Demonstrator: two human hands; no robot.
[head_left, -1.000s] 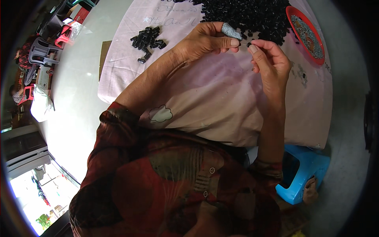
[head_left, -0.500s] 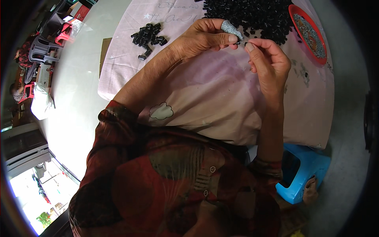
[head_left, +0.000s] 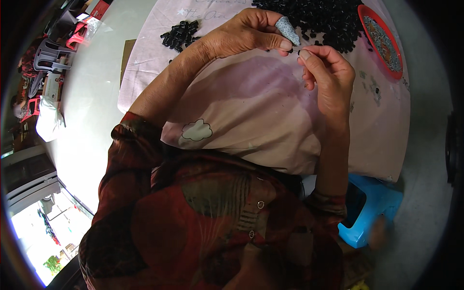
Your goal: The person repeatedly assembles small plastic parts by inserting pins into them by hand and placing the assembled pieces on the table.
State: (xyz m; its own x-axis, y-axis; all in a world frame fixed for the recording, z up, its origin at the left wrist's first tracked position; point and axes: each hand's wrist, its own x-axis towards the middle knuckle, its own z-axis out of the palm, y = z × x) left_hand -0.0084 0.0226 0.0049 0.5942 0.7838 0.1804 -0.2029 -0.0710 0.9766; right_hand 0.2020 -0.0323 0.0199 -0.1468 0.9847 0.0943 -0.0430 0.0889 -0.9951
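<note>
main risk, my judgement: the small black piece [head_left: 290,50] could slip from my left hand [head_left: 249,36], since it sits right at the thumb tip with little of it gripped. the grey finger cover [head_left: 288,31] on that hand might dull the feel and make it worse. the dark bit [head_left: 299,52] in my right hand [head_left: 331,70] is tiny too, so a tremor or bad angle could knock the 2 out of line. if either drops, it may get lost in the big black heap [head_left: 328,21] just beyond, or roll off over the pink cloth [head_left: 251,125]. left forearm is close to the small black pile [head_left: 180,35], a careless swing could scatter it

hands: left closed to a pinch, thumb on the black piece. right also closed, thumb and index finger on the dark bit, other fingers curled in. fingertips nearly meet above the cloth, can't tell if the 2 parts touch. red tray [head_left: 397,72] sits right of both, untouched
</note>
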